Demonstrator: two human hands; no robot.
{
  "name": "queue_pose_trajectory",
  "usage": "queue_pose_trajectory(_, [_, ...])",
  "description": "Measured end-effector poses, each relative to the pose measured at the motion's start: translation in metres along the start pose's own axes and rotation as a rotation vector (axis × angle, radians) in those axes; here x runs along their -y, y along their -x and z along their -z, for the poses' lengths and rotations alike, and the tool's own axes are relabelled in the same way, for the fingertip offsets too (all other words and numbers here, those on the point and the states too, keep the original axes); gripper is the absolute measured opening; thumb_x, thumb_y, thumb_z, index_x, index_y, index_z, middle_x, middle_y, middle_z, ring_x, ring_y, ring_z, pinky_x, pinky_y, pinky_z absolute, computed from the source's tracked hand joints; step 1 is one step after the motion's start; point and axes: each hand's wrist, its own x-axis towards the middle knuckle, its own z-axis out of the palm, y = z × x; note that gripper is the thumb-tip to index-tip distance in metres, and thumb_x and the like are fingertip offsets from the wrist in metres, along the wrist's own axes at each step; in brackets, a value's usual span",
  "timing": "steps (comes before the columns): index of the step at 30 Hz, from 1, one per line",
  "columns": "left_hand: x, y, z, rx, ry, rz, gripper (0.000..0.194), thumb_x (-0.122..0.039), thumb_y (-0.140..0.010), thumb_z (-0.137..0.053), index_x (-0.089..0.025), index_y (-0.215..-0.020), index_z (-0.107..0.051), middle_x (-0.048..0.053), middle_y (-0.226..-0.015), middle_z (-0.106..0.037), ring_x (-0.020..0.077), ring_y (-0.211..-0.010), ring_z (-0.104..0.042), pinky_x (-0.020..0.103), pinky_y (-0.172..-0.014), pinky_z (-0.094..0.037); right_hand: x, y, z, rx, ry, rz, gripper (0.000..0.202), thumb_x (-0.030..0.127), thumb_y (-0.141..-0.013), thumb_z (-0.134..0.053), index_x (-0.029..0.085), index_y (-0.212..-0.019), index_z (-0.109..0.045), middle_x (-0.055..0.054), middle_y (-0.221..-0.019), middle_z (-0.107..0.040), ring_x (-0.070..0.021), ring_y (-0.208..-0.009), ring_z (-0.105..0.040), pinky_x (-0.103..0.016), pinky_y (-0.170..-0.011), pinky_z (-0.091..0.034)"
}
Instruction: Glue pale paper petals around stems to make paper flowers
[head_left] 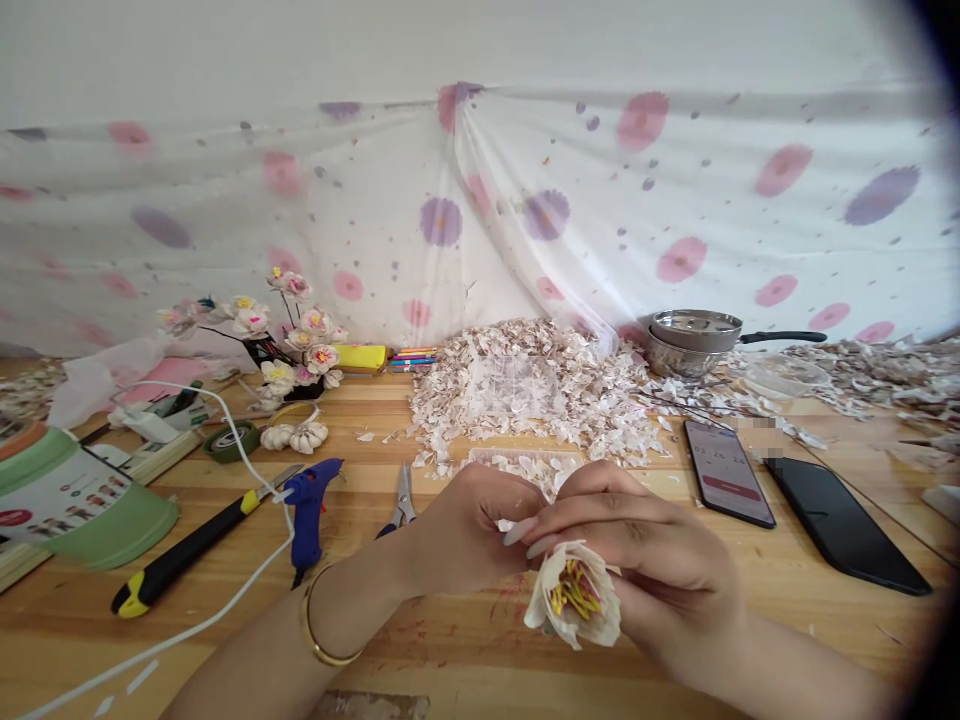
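Note:
My right hand (637, 550) is closed around a handmade flower (551, 590). The flower has cream-white, papery petals and yellow stamens with a dark reddish centre, and it faces toward me. Its stem is hidden by the hand. My left hand (480, 525) is closed beside it, with the fingers curled. A small white petal piece (507, 525) shows between the left hand and the right fingertips. Right behind the hands lies a shallow clear tray (487, 457) with white flakes in it.
A heap of white flakes (450, 400) spreads behind the hands. To the left are a blue glue gun (306, 520), a black-yellow utility knife (187, 550), scissors (403, 505) and a white cord (225, 620). Two phones (731, 480) lie right; metal pans (694, 345) stand behind.

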Motion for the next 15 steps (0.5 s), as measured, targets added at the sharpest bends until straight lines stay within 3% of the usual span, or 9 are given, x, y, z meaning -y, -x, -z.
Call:
queue_pose_trajectory(3, [-0.001, 0.002, -0.001, 0.006, 0.000, 0.062, 0.035, -0.022, -0.080, -0.066, -0.016, -0.050, -0.048, -0.005, -0.049, -0.043, 0.0076, -0.049, -0.039, 0.021, -0.047, -0.032, -0.005, 0.004, -0.002, -0.007, -0.147, -0.067, 0.019, 0.022, -0.091, -0.065, 0.024, -0.109, -0.069, -0.006, -0.096, -0.076, -0.0176, -0.089, -0.070, -0.033, -0.084, -0.051])
queue_pose_trajectory(6, [-0.001, 0.001, 0.001, -0.056, 0.075, 0.189, 0.025, -0.024, -0.076, -0.073, -0.015, -0.056, -0.062, -0.001, -0.056, -0.058, 0.0102, -0.054, -0.051, 0.021, -0.052, -0.041, -0.015, 0.006, 0.001, 0.029, -0.337, -0.282, 0.044, 0.021, -0.077, -0.079, 0.027, -0.118, -0.066, -0.007, -0.112, -0.071, -0.0206, -0.102, -0.065, -0.035, -0.090, -0.051])
queue_pose_trajectory(9, [0.004, -0.008, 0.013, -0.360, 0.370, 0.375, 0.016, -0.015, -0.064, -0.083, -0.014, -0.060, -0.067, 0.000, -0.058, -0.066, 0.0124, -0.057, -0.061, 0.020, -0.056, -0.050, -0.028, 0.000, 0.015, -0.030, -0.531, -0.469, 0.076, 0.023, -0.060, -0.091, 0.032, -0.129, -0.059, -0.007, -0.135, -0.058, -0.0236, -0.115, -0.060, -0.035, -0.093, -0.053])
queue_pose_trajectory(11, [0.009, -0.015, 0.026, -0.753, 0.667, 0.554, 0.018, -0.009, -0.065, -0.081, -0.013, -0.061, -0.064, 0.000, -0.055, -0.065, 0.0113, -0.050, -0.062, 0.020, -0.054, -0.052, -0.038, -0.008, 0.029, -0.297, -0.672, -0.629, 0.067, 0.023, -0.063, -0.089, 0.029, -0.123, -0.061, -0.006, -0.132, -0.059, -0.0205, -0.111, -0.062, -0.029, -0.084, -0.057])
queue_pose_trajectory(13, [0.017, -0.019, 0.039, -0.891, 0.732, 0.610, 0.017, -0.007, -0.078, -0.070, -0.014, -0.065, -0.061, -0.003, -0.054, -0.063, 0.0073, -0.046, -0.060, 0.016, -0.050, -0.051, -0.047, -0.015, 0.042, -0.672, -0.807, -0.802, 0.032, 0.020, -0.073, -0.079, 0.021, -0.101, -0.065, -0.004, -0.104, -0.067, -0.0125, -0.089, -0.067, -0.018, -0.068, -0.057])
queue_pose_trajectory(15, [0.026, -0.016, 0.046, -0.970, 0.759, 0.642, 0.020, -0.005, -0.086, -0.060, -0.014, -0.069, -0.060, -0.004, -0.055, -0.062, 0.0053, -0.046, -0.059, 0.013, -0.048, -0.050, -0.055, -0.019, 0.052, -0.906, -0.925, -0.882, 0.014, 0.011, -0.076, -0.071, 0.017, -0.080, -0.059, 0.001, -0.074, -0.058, -0.0060, -0.062, -0.060, -0.013, -0.054, -0.052])
